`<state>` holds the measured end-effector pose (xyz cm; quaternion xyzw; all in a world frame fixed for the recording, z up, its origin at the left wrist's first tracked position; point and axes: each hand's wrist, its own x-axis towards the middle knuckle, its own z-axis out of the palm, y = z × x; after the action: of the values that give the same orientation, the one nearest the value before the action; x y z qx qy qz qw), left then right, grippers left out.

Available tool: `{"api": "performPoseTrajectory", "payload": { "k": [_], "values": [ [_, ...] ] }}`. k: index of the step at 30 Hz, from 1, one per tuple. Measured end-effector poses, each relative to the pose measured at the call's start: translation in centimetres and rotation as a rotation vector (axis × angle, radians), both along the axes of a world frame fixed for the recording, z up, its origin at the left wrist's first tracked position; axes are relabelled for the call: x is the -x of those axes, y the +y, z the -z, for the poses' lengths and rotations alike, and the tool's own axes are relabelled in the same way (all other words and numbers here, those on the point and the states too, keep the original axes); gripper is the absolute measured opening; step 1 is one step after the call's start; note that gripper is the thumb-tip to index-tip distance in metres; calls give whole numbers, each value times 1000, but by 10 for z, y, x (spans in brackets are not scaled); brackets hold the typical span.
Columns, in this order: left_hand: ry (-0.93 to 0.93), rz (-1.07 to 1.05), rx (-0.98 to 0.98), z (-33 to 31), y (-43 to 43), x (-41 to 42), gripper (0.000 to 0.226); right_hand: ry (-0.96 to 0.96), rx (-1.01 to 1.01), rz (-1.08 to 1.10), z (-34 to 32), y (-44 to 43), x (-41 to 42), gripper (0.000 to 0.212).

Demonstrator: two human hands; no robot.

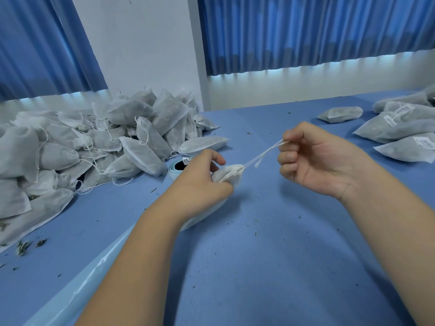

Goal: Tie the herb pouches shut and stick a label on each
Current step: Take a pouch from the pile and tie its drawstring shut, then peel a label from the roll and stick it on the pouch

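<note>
since the pouch (227,176) is soft, light cloth that bunches easily, the gathered neck is the place to hold: i have the left hand (200,184) curled round it there, over the bench (259,255) middle. right hand (317,163) pinches the thin string (263,156), pulled taut; hands apart.

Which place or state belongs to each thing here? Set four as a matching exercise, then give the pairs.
Things:
1. left hand
2. right hand
3. label roll
4. labelled pouches

Places or states:
A. lying at the right side of the table
B. pinches the drawstring, pulled straight
C. grips the gathered neck of the pouch
D. sits between the big pile of pouches and the left hand

Pairs: 1-C, 2-B, 3-D, 4-A
</note>
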<state>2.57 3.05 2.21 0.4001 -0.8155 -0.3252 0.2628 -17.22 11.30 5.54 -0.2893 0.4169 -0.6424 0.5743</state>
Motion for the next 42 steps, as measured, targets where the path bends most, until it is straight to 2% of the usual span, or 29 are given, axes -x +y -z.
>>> {"api": "performPoseTrajectory", "payload": {
  "k": [2, 4, 7, 9, 13, 17, 20, 24, 28, 32, 35, 42],
  "values": [
    [39, 33, 55, -1, 1, 0, 37, 43, -20, 120, 3, -2, 4, 24],
    [13, 61, 126, -1, 2, -1, 36, 65, -19, 199, 6, -3, 6, 21],
    [-53, 74, 123, -2, 2, -2, 17, 171, 35, 305, 8, -3, 6, 21],
    [-59, 5, 135, -2, 1, 0, 10, 304, 88, 379, 8, -2, 3, 22],
    [66, -182, 149, -2, -1, 7, 36, 750, 211, 470, 7, 1, -11, 22],
    [217, -235, -37, -2, 3, 13, 30, 1143, 434, 348, 8, 7, -35, 25],
    [270, -206, -116, -3, 6, 16, 32, 1473, 506, 267, 15, 7, -46, 23],
    [293, -193, -138, -4, 9, 20, 25, 1517, 493, 214, 23, 4, -49, 17],
    [312, -194, -146, -5, 10, 20, 28, 1500, 522, 230, 23, 2, -46, 18],
    [438, -119, -308, -10, 13, 17, 27, 1494, 526, 234, 22, 3, -44, 13],
    [478, -11, -446, -15, 13, 14, 45, 1523, 536, 218, 24, 3, -42, 4],
    [570, 107, -564, -18, 12, 4, 26, 1524, 538, 219, 27, 2, -38, 26]
  ]
}}
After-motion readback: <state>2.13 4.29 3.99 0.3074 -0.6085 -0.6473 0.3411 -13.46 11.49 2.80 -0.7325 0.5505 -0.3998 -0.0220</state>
